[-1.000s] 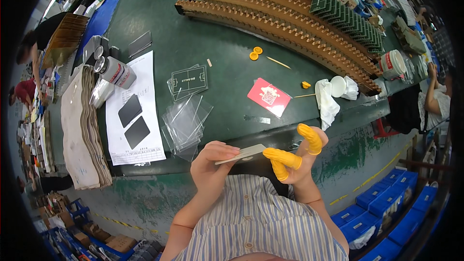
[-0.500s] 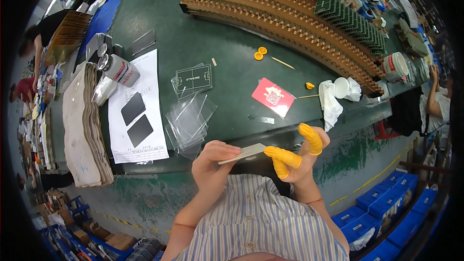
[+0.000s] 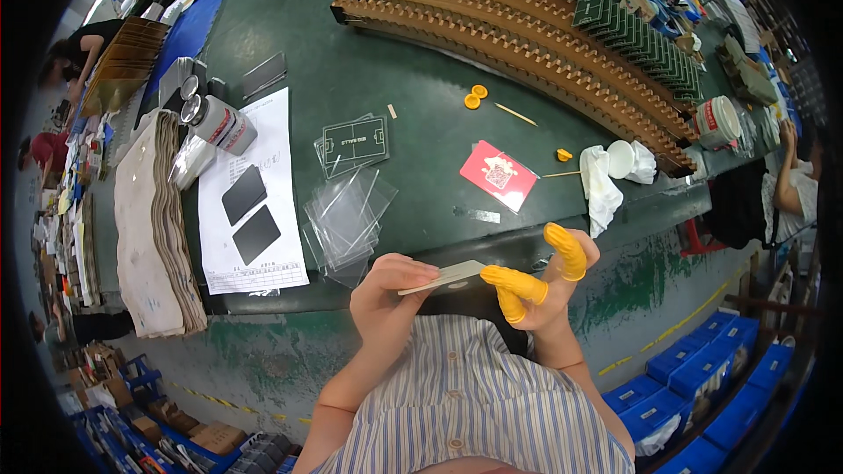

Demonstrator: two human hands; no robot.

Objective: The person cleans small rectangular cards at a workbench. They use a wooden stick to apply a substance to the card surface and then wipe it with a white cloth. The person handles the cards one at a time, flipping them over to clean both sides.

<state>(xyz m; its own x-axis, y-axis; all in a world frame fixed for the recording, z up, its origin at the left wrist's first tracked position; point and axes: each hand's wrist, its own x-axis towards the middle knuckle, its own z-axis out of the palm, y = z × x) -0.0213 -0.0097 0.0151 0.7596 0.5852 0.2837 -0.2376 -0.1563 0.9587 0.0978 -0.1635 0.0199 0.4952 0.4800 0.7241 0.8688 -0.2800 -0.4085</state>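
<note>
My left hand (image 3: 391, 288) pinches a thin pale card (image 3: 450, 276) by its near-left end, just over the table's front edge. On my right hand (image 3: 546, 285), yellow finger cots cover several fingertips. Those fingers are stretched out and apart, and one of them meets or nearly meets the card's right end. Ahead on the table lies a pink-red card (image 3: 499, 175) with a printed pattern. Left of it are a dark green card with white lines (image 3: 354, 142) and a loose pile of clear plastic sleeves (image 3: 347, 219).
Long slotted wooden racks (image 3: 492, 44) cross the far side, with green cards (image 3: 637, 48) standing in their right part. A white cloth (image 3: 602, 193), a wooden stick (image 3: 516, 114) and spare yellow cots (image 3: 475, 97) lie nearer. At left are a metal bottle (image 3: 219, 125), black cards (image 3: 255, 235) and stacked cloths (image 3: 154, 228).
The view has shifted very slightly. Both hands and the pale card keep almost the same pose, the card tilted a touch differently.
</note>
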